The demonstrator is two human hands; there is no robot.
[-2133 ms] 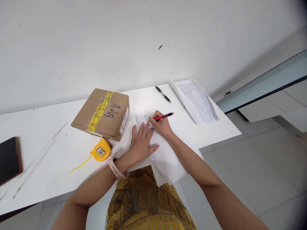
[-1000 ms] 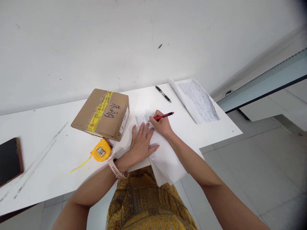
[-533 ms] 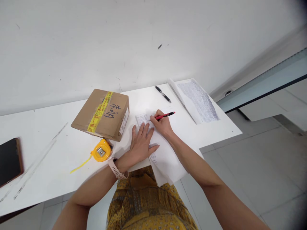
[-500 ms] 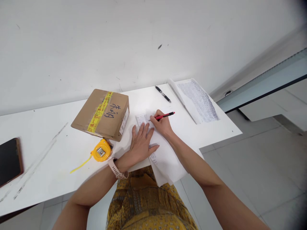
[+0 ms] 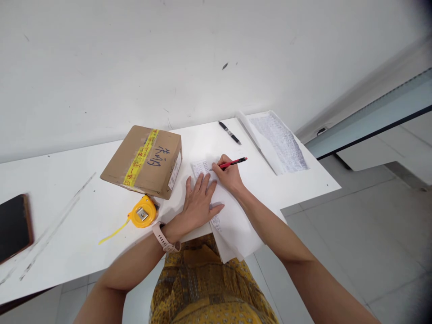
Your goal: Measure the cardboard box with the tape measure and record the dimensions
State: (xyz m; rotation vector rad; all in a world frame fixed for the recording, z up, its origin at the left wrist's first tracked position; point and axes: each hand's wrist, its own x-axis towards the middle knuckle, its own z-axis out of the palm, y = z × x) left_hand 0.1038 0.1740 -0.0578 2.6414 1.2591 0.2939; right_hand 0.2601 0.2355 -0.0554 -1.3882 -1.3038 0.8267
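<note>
My left hand (image 5: 198, 203) lies flat with fingers stretched out on a white printed sheet (image 5: 232, 225) that overhangs the table's near edge. My right hand (image 5: 228, 175) is closed around a red pen (image 5: 232, 163), whose tip touches the top of the sheet near a small printed table. A taped cardboard box (image 5: 145, 160) with blue handwriting stands just left of the hands. In front of the box, close to my left wrist, sits a yellow tape measure (image 5: 143, 215) with a short length of tape pulled out.
A black pen (image 5: 229, 132) and a stack of printed papers (image 5: 276, 142) lie at the far right of the white table (image 5: 67, 216). A dark phone (image 5: 13, 225) rests at the left edge. A white wall runs behind; tiled floor lies to the right.
The red pen in my right hand has shifted slightly right along the top of the sheet. My left hand has stayed flat on the paper.
</note>
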